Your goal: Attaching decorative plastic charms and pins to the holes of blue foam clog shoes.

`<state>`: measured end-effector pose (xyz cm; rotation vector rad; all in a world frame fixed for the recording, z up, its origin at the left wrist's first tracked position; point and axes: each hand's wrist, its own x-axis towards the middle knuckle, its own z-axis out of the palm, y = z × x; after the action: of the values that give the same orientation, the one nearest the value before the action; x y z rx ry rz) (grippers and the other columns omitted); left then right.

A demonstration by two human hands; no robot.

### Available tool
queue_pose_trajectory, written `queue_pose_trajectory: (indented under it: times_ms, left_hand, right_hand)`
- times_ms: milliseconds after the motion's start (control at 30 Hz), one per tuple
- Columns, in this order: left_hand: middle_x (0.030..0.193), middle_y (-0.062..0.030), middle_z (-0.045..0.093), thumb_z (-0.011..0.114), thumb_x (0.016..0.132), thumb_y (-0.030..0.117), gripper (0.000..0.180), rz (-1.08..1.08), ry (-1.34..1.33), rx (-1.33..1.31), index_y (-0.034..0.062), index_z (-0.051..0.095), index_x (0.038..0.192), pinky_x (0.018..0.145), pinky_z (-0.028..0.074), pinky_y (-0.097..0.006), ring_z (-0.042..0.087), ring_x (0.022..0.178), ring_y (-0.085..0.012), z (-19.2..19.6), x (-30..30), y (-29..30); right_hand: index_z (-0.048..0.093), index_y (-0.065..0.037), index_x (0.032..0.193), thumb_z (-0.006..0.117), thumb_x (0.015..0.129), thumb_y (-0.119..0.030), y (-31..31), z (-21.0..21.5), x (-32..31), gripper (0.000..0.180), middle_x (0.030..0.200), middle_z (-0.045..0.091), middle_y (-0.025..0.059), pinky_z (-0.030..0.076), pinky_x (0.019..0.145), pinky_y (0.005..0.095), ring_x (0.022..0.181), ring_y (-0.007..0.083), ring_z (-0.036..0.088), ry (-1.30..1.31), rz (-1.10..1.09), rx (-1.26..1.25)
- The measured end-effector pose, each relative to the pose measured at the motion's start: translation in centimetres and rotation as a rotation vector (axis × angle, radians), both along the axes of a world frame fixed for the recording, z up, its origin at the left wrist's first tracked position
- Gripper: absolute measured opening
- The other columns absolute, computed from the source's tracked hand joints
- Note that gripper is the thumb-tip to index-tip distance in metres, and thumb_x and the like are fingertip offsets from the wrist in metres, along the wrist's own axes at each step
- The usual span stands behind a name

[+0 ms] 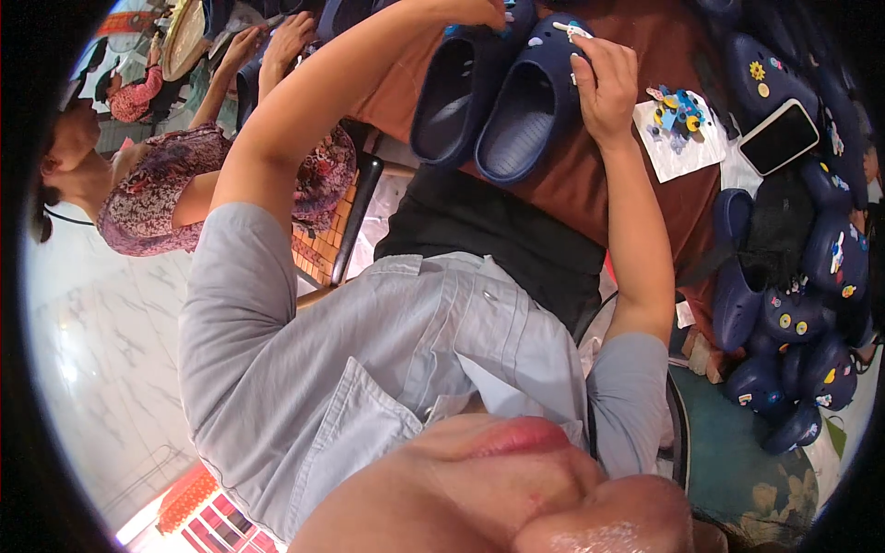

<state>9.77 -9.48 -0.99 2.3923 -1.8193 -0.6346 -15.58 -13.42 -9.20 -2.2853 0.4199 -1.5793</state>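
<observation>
Two navy clogs, a left one (449, 101) and a right one (524, 124), lie side by side with their heel ends toward me. My right hand (608, 88) is closed against the toe of the right clog, thumb and forefinger bent beside a white shoe charm (572, 30). My left hand (484, 9) reaches across to the toe ends at the top edge; its fingers are largely cut off there. Blue charms show near it. Right of my right hand, a small heap of blue, yellow and black charms (680, 115) rests on white paper (678, 164).
Brown cloth (576, 203) covers the work surface. A phone (779, 136) lies on the right, beside several navy clogs with charms (830, 263). At left, a co-worker in a patterned top (157, 207) has both hands near more clogs. A wooden-slat chair (327, 235) stands between us.
</observation>
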Motion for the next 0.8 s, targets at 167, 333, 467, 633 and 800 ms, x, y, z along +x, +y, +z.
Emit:
queue_pose_trajectory:
  times_ms: [167, 333, 467, 633, 800]
  left_hand:
    - [0.087, -0.0097, 0.076, 0.086, 0.067, 0.032, 0.031, 0.004, 0.016, 0.042, 0.0081, 0.079, 0.085, 0.08, 0.056, -0.033, 0.072, 0.083, -0.0218, 1.2, 0.1, 0.0]
    - [0.087, -0.007, 0.076, 0.083, 0.069, 0.034, 0.029, -0.153, 0.022, 0.127, 0.0094, 0.079, 0.085, 0.076, 0.056, -0.035, 0.072, 0.082, -0.0196, -0.8, 2.0, -2.0]
    - [0.083, -0.0037, 0.075, 0.078, 0.071, 0.036, 0.024, -0.494, -0.334, 0.159, 0.0141, 0.079, 0.081, 0.063, 0.054, -0.037, 0.07, 0.076, -0.0207, -3.8, 3.5, -4.5]
    - [0.082, -0.0025, 0.074, 0.077, 0.069, 0.038, 0.023, -0.533, -0.427, 0.179, 0.0168, 0.078, 0.078, 0.061, 0.052, -0.039, 0.069, 0.076, -0.0217, -5.4, 5.4, -4.0]
    - [0.092, -0.0054, 0.075, 0.082, 0.065, 0.038, 0.031, -0.125, -0.067, 0.157, 0.0132, 0.077, 0.083, 0.078, 0.055, -0.037, 0.07, 0.091, -0.0239, -2.5, 2.3, -2.5]
  right_hand:
    - [0.072, -0.008, 0.108, 0.071, 0.089, -0.019, 0.2, -0.3, -0.1, 0.022, 0.103, 0.067, 0.008, 0.049, 0.086, 0.039, 0.099, 0.0286, 0.059, -0.019, 0.001, -0.019]
    - [0.072, -0.007, 0.107, 0.072, 0.089, -0.019, -0.2, -0.1, -0.1, 0.022, 0.102, 0.067, 0.0078, 0.049, 0.086, 0.0389, 0.099, 0.0282, 0.059, 0.015, -0.006, -0.036]
    - [0.072, -0.007, 0.106, 0.072, 0.088, -0.019, -0.7, -0.3, -0.4, 0.021, 0.101, 0.067, 0.008, 0.05, 0.085, 0.0388, 0.098, 0.0283, 0.059, 0.005, -0.02, -0.036]
    - [0.072, -0.007, 0.105, 0.072, 0.088, -0.02, -0.1, 0.0, 0.6, 0.022, 0.1, 0.066, 0.0079, 0.05, 0.085, 0.0384, 0.097, 0.0282, 0.059, 0.009, 0.001, -0.055]
    - [0.072, -0.008, 0.107, 0.074, 0.086, -0.023, 0.1, 0.1, 0.1, 0.026, 0.106, 0.068, 0.0077, 0.048, 0.09, 0.0392, 0.103, 0.0283, 0.059, 0.027, 0.028, -0.067]
